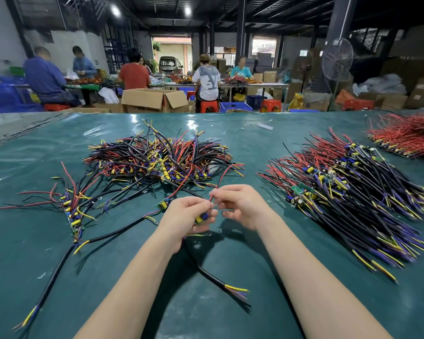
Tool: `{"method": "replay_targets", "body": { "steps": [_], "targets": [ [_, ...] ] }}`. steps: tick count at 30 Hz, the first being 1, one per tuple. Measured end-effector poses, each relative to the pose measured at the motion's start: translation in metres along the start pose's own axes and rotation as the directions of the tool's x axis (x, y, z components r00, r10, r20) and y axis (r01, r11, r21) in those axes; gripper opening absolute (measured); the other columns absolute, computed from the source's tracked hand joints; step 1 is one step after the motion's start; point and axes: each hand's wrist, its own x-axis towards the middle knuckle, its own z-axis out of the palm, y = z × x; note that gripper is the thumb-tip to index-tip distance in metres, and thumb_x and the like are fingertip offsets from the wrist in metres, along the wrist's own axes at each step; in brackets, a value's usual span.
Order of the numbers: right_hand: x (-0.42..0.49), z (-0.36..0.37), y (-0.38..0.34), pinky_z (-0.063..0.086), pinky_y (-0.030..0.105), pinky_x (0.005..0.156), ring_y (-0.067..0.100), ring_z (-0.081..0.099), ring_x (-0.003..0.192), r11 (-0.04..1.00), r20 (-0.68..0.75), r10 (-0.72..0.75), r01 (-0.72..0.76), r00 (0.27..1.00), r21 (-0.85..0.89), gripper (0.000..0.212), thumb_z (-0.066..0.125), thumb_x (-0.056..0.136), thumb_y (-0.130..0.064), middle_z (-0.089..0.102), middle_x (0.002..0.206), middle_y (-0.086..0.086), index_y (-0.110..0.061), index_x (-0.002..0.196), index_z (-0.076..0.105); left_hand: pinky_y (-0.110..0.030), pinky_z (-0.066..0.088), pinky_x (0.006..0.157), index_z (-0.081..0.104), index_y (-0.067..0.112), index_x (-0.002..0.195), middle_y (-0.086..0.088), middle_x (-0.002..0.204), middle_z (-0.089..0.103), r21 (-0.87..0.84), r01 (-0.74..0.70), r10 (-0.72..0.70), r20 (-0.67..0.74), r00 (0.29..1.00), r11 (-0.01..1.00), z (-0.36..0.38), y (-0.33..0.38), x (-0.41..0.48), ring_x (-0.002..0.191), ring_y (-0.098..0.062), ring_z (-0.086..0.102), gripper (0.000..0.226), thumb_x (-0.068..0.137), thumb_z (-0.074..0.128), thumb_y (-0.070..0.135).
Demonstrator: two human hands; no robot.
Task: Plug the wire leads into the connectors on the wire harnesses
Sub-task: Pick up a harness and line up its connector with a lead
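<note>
Right fingers point(215, 193) pinch a red lead point(227, 171), left fingers point(199, 204) grip a harness point(201, 217): plugging seems underway, next needing the tip aligned.

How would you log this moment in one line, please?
left hand: holds small board | right hand: pinches red lead | plugged: cannot tell

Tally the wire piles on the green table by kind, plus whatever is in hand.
Mixed-colour wire heaps: 2
Mostly red wire heap: 1
Small cluster of wired boards: 1
Board gripped by left hand: 1
Red lead pinched by right hand: 1
Total: 6
</note>
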Motion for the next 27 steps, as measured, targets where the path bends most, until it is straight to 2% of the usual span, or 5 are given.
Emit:
{"method": "replay_targets", "body": {
  "steps": [7, 10, 13, 19, 27],
  "targets": [
    [0.0, 0.012, -0.001, 0.04, 0.011, 0.039, 0.001, 0.049, 0.04, 0.993, -0.18, -0.106, 0.112, 0.978, 0.028, 0.016, 0.056, 0.084, 0.009, 0.06, 0.051, -0.006, -0.005, 0.075, 0.06, -0.017, 0.046, 0.044, 0.061, 0.006, 0.074, -0.002, 0.056, 0.066, -0.021, 0.05, -0.049, 0.047, 0.998, 0.999, -0.001, 0.0, 0.0, 0.047, -0.007, 0.061, 0.018, 0.091, 0.054, 0.004],
    [0.0, 0.02, 0.001, 0.04, 0.015, 0.041, 0.012, 0.045, 0.052, 0.977, -0.261, -0.176, 0.135, 0.949, -0.165, 0.012, 0.055, 0.086, 0.006, 0.051, 0.06, 0.003, -0.003, 0.08, 0.06, -0.016, 0.046, 0.042, 0.061, 0.006, 0.075, -0.002, 0.056, 0.066, -0.006, 0.057, -0.057, 0.031, 0.998, 0.998, 0.001, -0.001, 0.0, 0.047, -0.007, 0.06, 0.018, 0.09, 0.054, 0.004],
    [0.002, 0.025, 0.003, 0.039, 0.022, 0.046, 0.015, 0.042, 0.054, 0.932, -0.302, -0.259, 0.154, 0.917, -0.329, 0.028, 0.055, 0.087, 0.0, 0.046, 0.057, 0.002, -0.012, 0.062, 0.054, -0.016, 0.048, 0.044, 0.061, 0.009, 0.074, 0.001, 0.055, 0.066, 0.038, 0.056, -0.056, 0.018, 0.998, 0.998, 0.003, -0.002, 0.0, 0.046, -0.005, 0.06, 0.019, 0.091, 0.053, 0.005],
    [0.006, 0.023, 0.001, 0.027, 0.02, 0.049, 0.009, 0.042, 0.054, 0.99, -0.447, -0.079, 0.121, 0.891, 0.067, 0.028, 0.05, 0.09, 0.003, 0.048, 0.062, 0.001, -0.012, 0.066, 0.052, -0.016, 0.044, 0.041, 0.059, 0.007, 0.072, -0.002, 0.055, 0.064, 0.02, 0.06, -0.061, 0.067, 0.996, 0.998, 0.01, 0.001, -0.002, 0.045, -0.009, 0.057, 0.02, 0.091, 0.053, 0.005],
    [0.016, -0.002, 0.0, 0.025, 0.018, 0.047, 0.009, 0.041, 0.052, 0.941, -0.627, 0.046, 0.177, 0.778, 0.288, 0.031, 0.048, 0.091, 0.003, 0.045, 0.061, 0.003, -0.012, 0.064, 0.051, -0.018, 0.05, 0.052, 0.058, 0.012, 0.07, 0.002, 0.055, 0.066, 0.115, 0.089, -0.108, 0.174, 0.979, 0.989, 0.018, -0.001, -0.006, 0.047, -0.007, 0.06, 0.02, 0.09, 0.055, 0.009]
  ]
}}
